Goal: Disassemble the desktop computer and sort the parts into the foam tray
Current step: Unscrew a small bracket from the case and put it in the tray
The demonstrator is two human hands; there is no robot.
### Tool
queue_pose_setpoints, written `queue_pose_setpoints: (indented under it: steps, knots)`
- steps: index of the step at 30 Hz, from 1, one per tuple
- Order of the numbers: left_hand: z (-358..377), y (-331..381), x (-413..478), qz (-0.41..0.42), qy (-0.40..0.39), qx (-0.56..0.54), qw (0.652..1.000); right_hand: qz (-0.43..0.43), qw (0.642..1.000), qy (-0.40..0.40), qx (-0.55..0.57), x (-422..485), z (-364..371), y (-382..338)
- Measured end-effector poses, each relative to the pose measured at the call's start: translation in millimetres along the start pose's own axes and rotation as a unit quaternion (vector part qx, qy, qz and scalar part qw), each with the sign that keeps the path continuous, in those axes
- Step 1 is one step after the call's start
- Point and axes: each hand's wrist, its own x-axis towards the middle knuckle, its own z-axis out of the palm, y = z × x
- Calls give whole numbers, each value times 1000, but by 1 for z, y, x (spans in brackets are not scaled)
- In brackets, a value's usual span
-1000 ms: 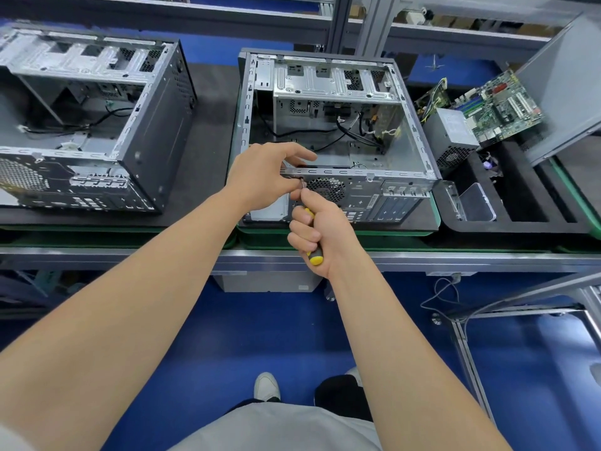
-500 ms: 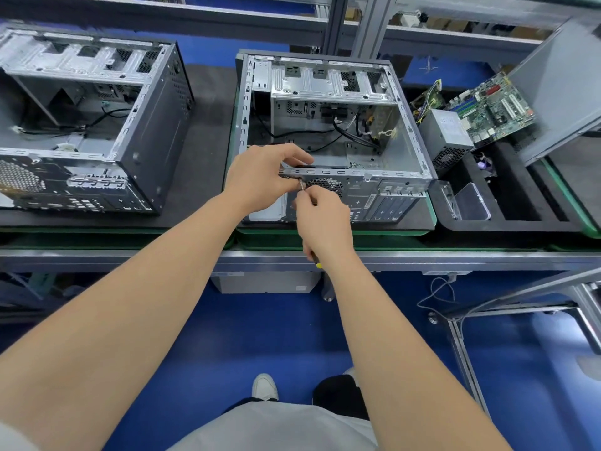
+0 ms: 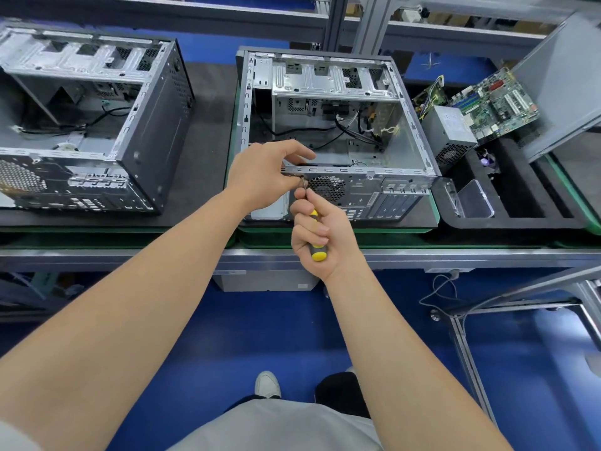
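Our hands meet at the rear edge of the desktop computer (image 3: pixel 357 190), which lies on its side, open face up, in the middle of the table (image 3: pixel 130 255). Our left hand (image 3: pixel 263 172) curls over the top rear rail of the case and grips it, thumb pointing right. Our right hand (image 3: pixel 320 236) is wrapped round the yellow-and-black screwdriver (image 3: pixel 318 253), whose tip sits at the rear panel just beside the fan grille, under the left fingers. We cannot see the screw itself.

We judge the job well past halfway. The motherboard (image 3: pixel 491 105) and the power supply (image 3: pixel 448 128) already stand in the foam tray (image 3: pixel 520 219) to the right of the case, with a clear plastic piece (image 3: pixel 471 198) in a nearer slot. The side panel (image 3: pixel 566 86) is off and leans beyond the tray. Inside the case we see loose black cables (image 3: pixel 351 131), a drive cage and, it seems, the rear fan. Those are what is left to free and sort; several tray slots show only foam.
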Motion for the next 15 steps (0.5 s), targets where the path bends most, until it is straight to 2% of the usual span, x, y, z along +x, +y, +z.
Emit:
queue_pose_setpoints:
  steps: [2,3,4,5,6,7,10,11,12,13,14,15]
  knots:
    - [-1,0,0,5,-3,4,1000,-20,998,33,-48,1,4,-1]
    - [-1,0,0,6,-3,3,1000,-38,992,58,-106,1,5,-3]
    - [-1,0,0,7,-4,2,1000,-60,976,90,-187,0,7,-5]
    - [-1,0,0,7,-5,1,1000,-88,946,129,-285,-1,9,-5]
    - [0,1,0,6,-6,2,1000,-123,895,171,-393,-1,11,-4]
    - [0,1,0,6,-8,3,1000,-160,824,211,-500,-1,13,-3]
    - [-1,1,0,10,-15,2,1000,-244,549,283,-747,3,16,4]
    - [-2,0,0,10,-18,-1,1000,-252,477,298,-788,4,15,7]
    - [-2,0,0,7,-21,-6,1000,-256,432,310,-807,6,13,10]
    - [-3,1,0,3,-23,-13,1000,-260,412,317,-814,8,11,12]
    - [-2,1,0,0,-22,-17,1000,-266,411,321,-811,9,8,12]
    - [-2,2,0,0,-17,-17,1000,-276,424,320,-801,10,7,12]
